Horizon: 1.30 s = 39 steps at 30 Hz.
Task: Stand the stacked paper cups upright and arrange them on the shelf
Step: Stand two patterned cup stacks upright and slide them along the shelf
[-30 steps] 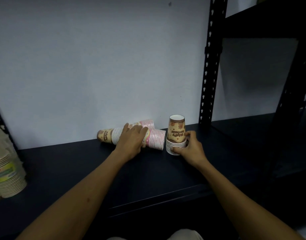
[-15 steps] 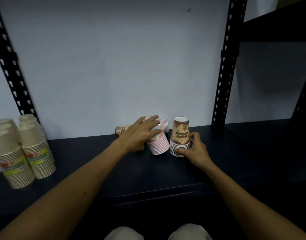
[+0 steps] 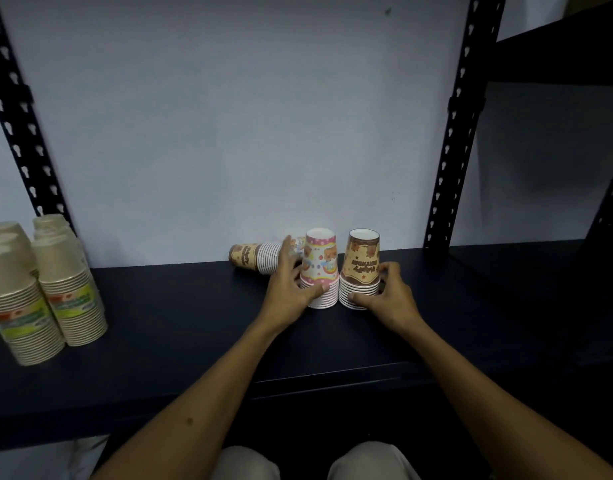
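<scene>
Now the pink cup stack (image 3: pixel 319 271), tilted half a second ago, stands upside down on the shelf (image 3: pixel 180 327), gripped by the left hand (image 3: pixel 291 292); the right hand (image 3: pixel 388 296) still clasps the brown stack (image 3: pixel 362 268).

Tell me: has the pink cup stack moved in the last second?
Yes. The pink cup stack lay on its side beside the standing brown cup stack; the left hand has tipped it upright next to it.
</scene>
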Each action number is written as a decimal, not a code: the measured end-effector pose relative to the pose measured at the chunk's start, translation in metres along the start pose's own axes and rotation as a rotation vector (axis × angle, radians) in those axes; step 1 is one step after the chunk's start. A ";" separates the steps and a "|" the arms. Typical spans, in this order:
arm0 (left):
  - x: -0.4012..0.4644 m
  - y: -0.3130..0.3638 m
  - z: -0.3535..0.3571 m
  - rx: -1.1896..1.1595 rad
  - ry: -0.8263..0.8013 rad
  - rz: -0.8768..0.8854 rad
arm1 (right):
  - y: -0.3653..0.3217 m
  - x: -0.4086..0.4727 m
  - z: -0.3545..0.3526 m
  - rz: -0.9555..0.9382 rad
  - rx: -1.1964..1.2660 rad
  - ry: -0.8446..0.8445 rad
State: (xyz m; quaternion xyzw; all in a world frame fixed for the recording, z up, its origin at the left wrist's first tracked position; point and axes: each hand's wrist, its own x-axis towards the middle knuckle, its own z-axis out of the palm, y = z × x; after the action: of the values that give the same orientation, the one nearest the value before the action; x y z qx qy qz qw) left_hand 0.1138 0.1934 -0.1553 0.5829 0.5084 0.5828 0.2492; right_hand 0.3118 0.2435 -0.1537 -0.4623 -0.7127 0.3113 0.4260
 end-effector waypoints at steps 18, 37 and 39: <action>0.035 -0.025 -0.006 0.098 -0.064 -0.050 | -0.004 0.029 0.013 0.027 -0.016 -0.023; 0.032 -0.026 -0.002 0.242 0.073 -0.065 | 0.010 0.037 0.023 0.016 0.090 0.100; 0.031 -0.025 -0.003 0.237 0.085 -0.077 | 0.010 0.037 0.023 0.007 0.084 0.102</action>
State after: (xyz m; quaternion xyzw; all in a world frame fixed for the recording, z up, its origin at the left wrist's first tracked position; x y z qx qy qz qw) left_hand 0.0972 0.2285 -0.1634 0.5629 0.6058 0.5330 0.1790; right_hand 0.2872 0.2803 -0.1601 -0.4617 -0.6748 0.3183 0.4798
